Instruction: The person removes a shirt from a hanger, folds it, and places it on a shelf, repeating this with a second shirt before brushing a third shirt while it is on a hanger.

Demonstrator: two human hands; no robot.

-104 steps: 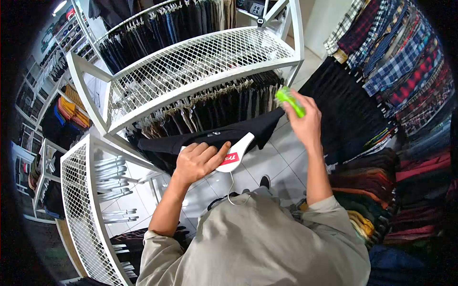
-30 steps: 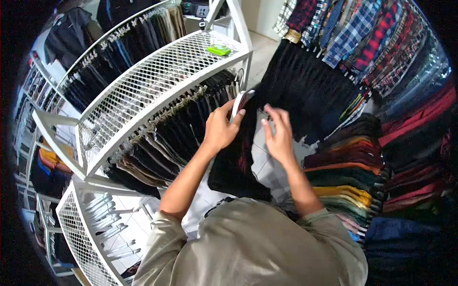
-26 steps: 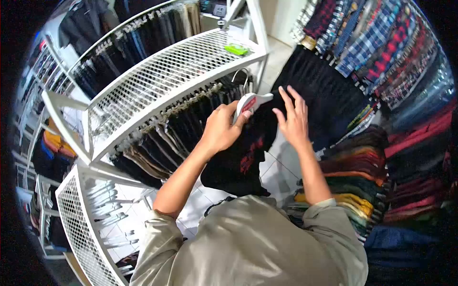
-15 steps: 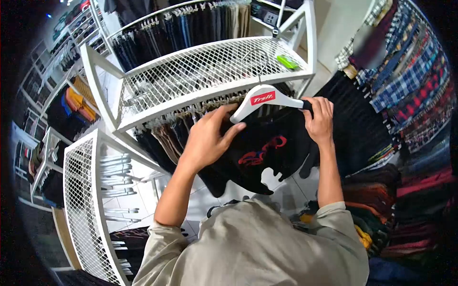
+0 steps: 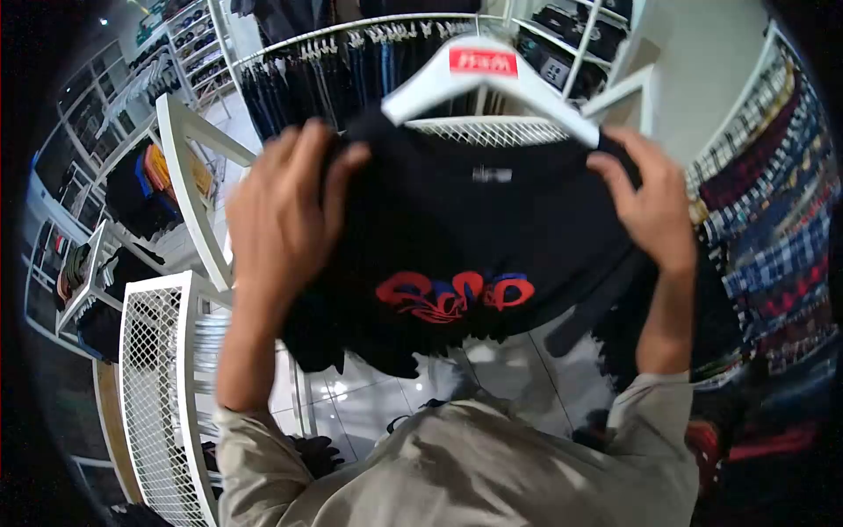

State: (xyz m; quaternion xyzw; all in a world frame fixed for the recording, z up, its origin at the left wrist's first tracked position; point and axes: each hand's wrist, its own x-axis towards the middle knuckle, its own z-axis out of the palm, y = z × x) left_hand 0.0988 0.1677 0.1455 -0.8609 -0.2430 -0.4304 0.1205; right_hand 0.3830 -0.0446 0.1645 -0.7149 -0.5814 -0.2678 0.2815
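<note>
Clothing shop: rails of hung trousers (image 5: 351, 61), white mesh racks (image 5: 154, 378), plaid shirts (image 5: 777, 228) along wall.

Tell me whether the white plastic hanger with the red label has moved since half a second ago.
Yes. The white plastic hanger has risen: it was at the front edge of the white mesh shelf, and now shows above it.
</note>
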